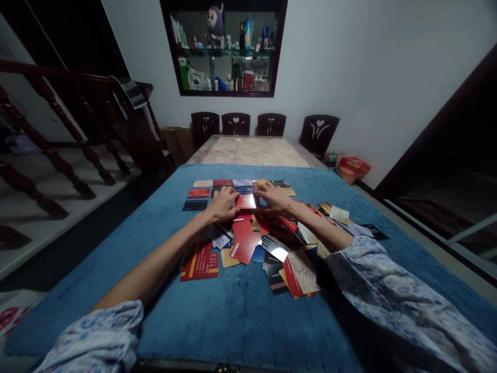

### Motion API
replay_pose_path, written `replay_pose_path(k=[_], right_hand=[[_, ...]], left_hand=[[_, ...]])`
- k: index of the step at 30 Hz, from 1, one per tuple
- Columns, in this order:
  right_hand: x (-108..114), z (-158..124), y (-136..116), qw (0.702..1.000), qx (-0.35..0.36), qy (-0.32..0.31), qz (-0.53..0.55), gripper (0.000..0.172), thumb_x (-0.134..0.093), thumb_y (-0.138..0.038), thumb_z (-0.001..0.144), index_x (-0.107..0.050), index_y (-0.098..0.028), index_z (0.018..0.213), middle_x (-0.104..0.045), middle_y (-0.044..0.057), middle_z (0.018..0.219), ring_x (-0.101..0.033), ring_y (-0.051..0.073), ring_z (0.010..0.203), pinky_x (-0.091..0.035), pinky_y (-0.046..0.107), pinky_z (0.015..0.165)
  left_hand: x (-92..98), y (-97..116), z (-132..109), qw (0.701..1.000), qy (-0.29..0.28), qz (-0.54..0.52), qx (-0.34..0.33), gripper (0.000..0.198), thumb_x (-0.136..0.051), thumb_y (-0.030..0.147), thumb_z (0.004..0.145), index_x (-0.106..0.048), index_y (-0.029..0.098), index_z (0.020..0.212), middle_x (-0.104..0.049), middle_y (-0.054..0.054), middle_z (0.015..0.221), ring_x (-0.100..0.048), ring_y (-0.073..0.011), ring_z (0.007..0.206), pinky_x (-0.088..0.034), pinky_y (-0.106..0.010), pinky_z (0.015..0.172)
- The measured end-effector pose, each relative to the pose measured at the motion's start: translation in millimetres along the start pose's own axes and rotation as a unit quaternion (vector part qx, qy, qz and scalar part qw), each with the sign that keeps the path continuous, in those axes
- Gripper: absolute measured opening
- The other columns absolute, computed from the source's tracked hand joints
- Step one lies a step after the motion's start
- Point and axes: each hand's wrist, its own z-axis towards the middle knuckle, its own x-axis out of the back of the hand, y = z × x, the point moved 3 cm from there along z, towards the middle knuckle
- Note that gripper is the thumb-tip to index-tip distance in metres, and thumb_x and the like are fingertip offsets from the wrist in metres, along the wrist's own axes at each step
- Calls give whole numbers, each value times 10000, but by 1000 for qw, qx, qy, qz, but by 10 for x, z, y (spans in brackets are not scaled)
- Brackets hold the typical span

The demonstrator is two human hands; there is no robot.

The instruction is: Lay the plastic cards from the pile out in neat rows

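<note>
Both my hands reach out over a blue cloth [240,316] covering the near part of a long table. My left hand [223,203] and my right hand [274,198] meet on a red card [246,201], each with its fingers curled on one end of it. Just beyond them, cards lie in neat rows [217,184], among them red, dark and pale ones. Under my forearms spreads a loose heap of cards [267,248], mostly red, with a large red card [200,263] at its left edge.
Beyond the cloth the bare marble tabletop [252,151] runs to several dark chairs [235,123] by the wall. A wall shelf [225,46] holds bottles and a plush toy. A wooden stair rail [70,124] stands at left, a red box [352,167] on the floor at right.
</note>
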Motion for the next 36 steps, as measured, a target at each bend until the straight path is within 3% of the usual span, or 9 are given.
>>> replay_pose_path(k=[4,10,20,36], right_hand=[[-17,-16,166,1000,-13,-7,-3,554,-650,-430,866,-563,-197,1361,-551,162,1299,-435,315,1205,-423,413,905],[-20,-22,385,1000,-26,-9,-8,399,-653,-394,861,-658,-209,1215,-576,151,1262,-466,305,1135,-416,388,872],[-38,58,694,999,-37,-35,-14,421,-658,-368,847,-653,-199,1233,-591,151,1253,-491,297,1119,-399,322,763],[-145,223,952,995,-64,-77,-13,320,-653,-320,854,-693,-196,1147,-599,150,1269,-495,312,1174,-403,325,797]], left_hand=[[-27,106,149,1000,-11,1,-7,394,-634,263,820,-640,190,1207,-557,-141,1230,-473,-344,1183,-421,-535,951],[-62,211,373,1000,-25,12,-8,414,-657,286,809,-633,176,1207,-558,-158,1240,-459,-359,1186,-414,-533,945],[-205,280,719,999,-41,27,-5,368,-650,313,830,-644,183,1175,-558,-158,1260,-455,-357,1213,-397,-534,971],[-328,347,1055,996,-71,47,-1,324,-595,310,846,-674,157,1120,-571,-176,1245,-453,-385,1220,-384,-566,962]])
